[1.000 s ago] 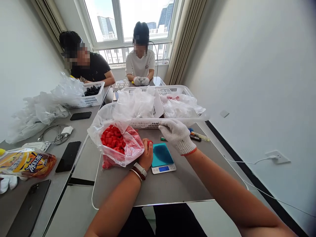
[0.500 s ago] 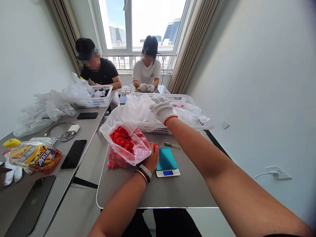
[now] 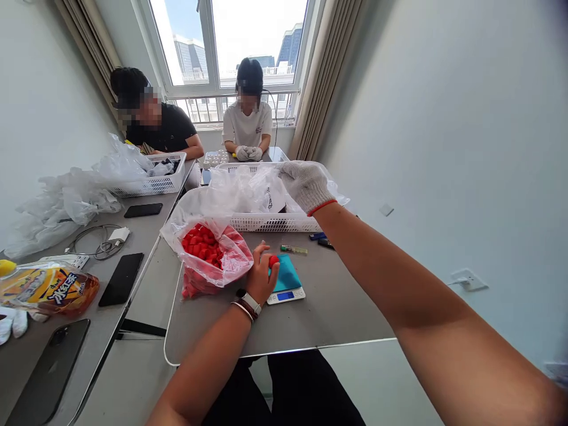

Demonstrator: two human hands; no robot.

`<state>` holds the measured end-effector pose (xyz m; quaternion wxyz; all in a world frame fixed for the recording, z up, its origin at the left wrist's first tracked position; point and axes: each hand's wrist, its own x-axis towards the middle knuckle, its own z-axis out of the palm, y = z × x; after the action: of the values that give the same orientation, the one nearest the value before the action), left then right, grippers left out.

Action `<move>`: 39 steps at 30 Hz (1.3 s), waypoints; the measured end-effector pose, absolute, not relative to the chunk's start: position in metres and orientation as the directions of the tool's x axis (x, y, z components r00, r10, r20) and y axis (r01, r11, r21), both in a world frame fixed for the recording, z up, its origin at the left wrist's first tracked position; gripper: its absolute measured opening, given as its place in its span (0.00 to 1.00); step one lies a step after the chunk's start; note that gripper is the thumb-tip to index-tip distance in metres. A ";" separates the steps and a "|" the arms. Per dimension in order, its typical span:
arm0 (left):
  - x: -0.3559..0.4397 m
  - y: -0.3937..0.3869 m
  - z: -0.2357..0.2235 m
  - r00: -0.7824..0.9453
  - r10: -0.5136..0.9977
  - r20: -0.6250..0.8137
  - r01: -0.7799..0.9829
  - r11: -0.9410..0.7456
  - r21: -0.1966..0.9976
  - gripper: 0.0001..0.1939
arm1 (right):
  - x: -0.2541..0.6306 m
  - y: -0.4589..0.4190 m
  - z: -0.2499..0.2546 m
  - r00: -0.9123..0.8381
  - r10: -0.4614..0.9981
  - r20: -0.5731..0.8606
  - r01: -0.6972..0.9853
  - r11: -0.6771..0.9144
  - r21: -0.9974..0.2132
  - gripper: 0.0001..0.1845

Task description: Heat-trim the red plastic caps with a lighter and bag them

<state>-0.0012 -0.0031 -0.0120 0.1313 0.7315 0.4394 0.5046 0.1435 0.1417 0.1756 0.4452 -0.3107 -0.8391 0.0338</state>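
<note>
My left hand [image 3: 261,277], bare with a watch at the wrist, holds a small red cap [image 3: 274,260] between thumb and fingers. It is at the left edge of a small digital scale [image 3: 286,296] with a teal top. Beside it on the left stands a clear plastic bag [image 3: 237,269] full of red caps [image 3: 202,244]. My right hand [image 3: 306,183], in a white knit glove, is closed on a crumpled clear plastic bag [image 3: 335,188] over a white basket [image 3: 266,222]. Its fingertips are partly hidden.
A green lighter [image 3: 294,249] lies behind the scale. On the left table are phones [image 3: 121,279], a drink bottle [image 3: 53,290], a cable [image 3: 104,244] and another white basket [image 3: 151,186]. Two people sit across, one with gloved hands [image 3: 248,153].
My right hand has pulled up the plastic over the basket, baring a black-and-white item inside. My left fingers have loosened and spread around the red cap. The view has shifted right.
</note>
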 end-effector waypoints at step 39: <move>-0.005 -0.117 0.129 0.212 0.643 0.736 0.369 -0.750 0.549 0.16 | 0.207 -0.085 0.126 0.062 0.991 0.118 0.125 0.110 -0.986 0.14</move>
<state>-0.0046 -0.1168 0.1292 0.1282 0.7679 0.3294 0.5342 0.2068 -0.0853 0.1261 0.5135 -0.5171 -0.5397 0.4215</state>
